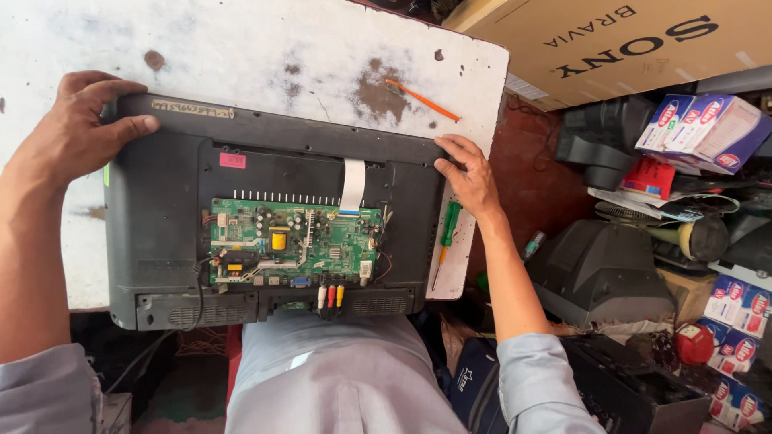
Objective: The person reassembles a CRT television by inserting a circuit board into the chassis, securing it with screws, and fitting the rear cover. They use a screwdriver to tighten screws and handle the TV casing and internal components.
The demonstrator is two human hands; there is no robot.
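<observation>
Television [161, 233], back cover off, green circuit board [293, 243] exposed: left hand [76, 133] clamped on its top-left corner; right hand [469, 175] clasping top-right edge, screwdriver [447, 237] just below, on white surface [241, 56].

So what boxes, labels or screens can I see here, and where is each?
Large cardboard box: top right, brown with dark print.
Small cartons: right shelf, white, blue and red.
More cartons: lower right, same colours.
Pink sticker: rectangular, on the flat-screen set's black back.
Pale strip label: on the set's top edge, near the left hand.

Electronics repair shop: opened TV [265, 233], screwdriver [447, 241], old sets [603, 273], boxes [704, 128].
</observation>
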